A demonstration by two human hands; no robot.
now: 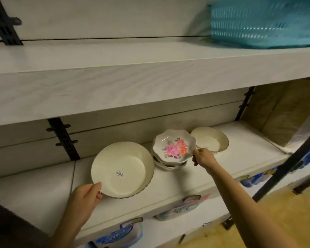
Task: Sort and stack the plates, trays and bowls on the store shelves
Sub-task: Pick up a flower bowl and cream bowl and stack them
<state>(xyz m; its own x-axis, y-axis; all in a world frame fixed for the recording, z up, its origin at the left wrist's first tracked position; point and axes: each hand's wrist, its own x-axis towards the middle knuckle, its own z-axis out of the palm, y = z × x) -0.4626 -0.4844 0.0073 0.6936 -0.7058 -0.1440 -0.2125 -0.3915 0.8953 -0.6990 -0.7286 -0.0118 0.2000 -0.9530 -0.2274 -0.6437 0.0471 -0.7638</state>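
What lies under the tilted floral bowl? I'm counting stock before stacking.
Under the white scalloped bowl with pink flowers, held at its rim by the right hand, sits a stack of similar scalloped white bowls. Only their rims show; their number and patterns are covered.

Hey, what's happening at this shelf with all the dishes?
A person is sorting dishes on a white store shelf. The left hand holds the near rim of a large cream bowl with a price sticker inside. The right hand pinches the edge of a scalloped floral dish, tilted atop a small stack of similar dishes. Another cream bowl sits further right, and a teal basket stands on the shelf above.
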